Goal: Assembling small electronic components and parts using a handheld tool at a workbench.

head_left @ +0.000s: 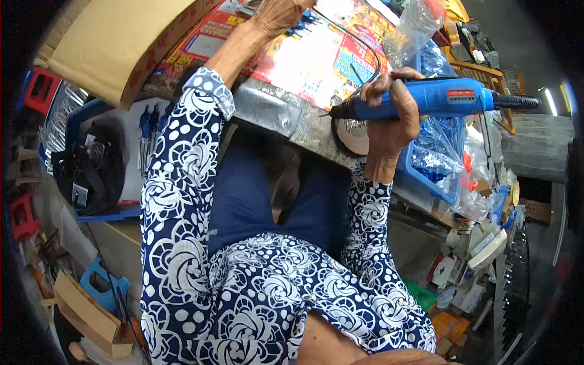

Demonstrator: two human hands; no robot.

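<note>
My right hand (392, 115) is wrapped round a blue electric screwdriver (438, 97). The tool lies roughly level, its dark nose and thin bit pointing left over the table's front edge, its black cord end to the right. A round disc (353, 135) with a dark rim sits just below the nose, partly covered by it. My left hand (277, 18) reaches to the far side of the table, where the upper picture edge cuts off most of its fingers; whether they hold something is hidden. Blue-handled screwdrivers (298, 29) lie beside that hand on the printed red and yellow sheet (274, 67).
A large cardboard box (109, 48) stands at the far left. Below it, a blue tray (131, 158) holds more screwdrivers and a black device. At the right, a blue crate (426, 176) contains plastic-wrapped blue items. A black cable (371, 45) curves over the table.
</note>
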